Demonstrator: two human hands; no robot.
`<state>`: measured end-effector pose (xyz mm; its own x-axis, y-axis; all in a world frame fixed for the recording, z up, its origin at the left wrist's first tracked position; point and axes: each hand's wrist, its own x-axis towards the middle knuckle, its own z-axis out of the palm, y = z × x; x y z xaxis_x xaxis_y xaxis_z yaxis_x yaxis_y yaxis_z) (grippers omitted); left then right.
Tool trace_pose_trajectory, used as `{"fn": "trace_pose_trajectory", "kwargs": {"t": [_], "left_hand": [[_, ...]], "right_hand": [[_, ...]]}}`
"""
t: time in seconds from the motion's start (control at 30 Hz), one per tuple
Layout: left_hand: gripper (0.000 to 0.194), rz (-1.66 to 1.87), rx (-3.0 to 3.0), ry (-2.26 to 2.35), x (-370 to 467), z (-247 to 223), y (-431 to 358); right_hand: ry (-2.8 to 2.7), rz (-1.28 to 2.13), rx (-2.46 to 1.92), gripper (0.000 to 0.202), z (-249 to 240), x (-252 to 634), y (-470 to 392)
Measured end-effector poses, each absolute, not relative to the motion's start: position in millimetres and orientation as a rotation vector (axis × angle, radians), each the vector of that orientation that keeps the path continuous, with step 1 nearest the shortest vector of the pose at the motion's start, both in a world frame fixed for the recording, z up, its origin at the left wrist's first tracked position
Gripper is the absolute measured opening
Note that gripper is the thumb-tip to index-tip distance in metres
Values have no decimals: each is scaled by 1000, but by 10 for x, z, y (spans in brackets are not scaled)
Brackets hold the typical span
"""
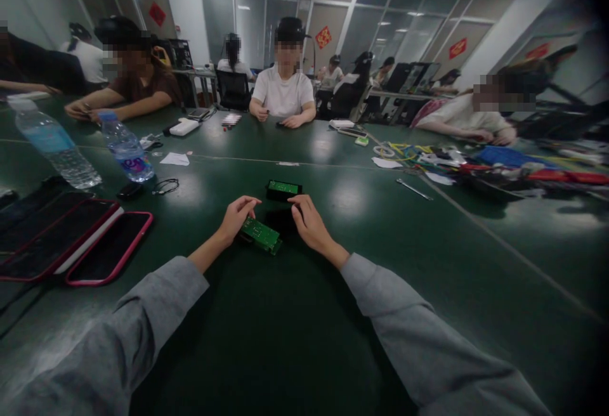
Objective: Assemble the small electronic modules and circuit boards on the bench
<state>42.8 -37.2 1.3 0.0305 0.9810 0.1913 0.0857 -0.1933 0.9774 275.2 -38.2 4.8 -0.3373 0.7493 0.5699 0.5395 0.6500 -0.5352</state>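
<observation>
A green circuit board (261, 234) sits at a slant low over the table, just in front of me. My left hand (234, 218) has its bent fingers and thumb at the board's upper left end and appears to grip it there. Beyond it stands a black case (284, 190) with another green board showing inside. My right hand (310, 221) has its thumb and fingers apart, with fingertips at the case's near right corner; whether they touch it I cannot tell. Between the hands is a dark patch, either a black part or shadow.
On the left are two water bottles (127, 149), a red-edged phone (110, 248), a dark tablet (52, 235) and a thin cable (166, 186). A slim metal tool (413, 189) lies right, before heaped cables (409, 153) and tools. Several people sit around the table.
</observation>
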Motion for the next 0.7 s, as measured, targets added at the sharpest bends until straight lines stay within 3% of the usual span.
{"fn": "trace_pose_trajectory", "kwargs": {"t": [0.4,0.7], "left_hand": [[28,1319,1370,1100,422,8,-360],[26,1338,1315,1066,428,32,-369]], "right_hand": [[-2159,321,-960,35,58,2743,-368],[-2346,237,-1038,53,119,2852,-500]]}}
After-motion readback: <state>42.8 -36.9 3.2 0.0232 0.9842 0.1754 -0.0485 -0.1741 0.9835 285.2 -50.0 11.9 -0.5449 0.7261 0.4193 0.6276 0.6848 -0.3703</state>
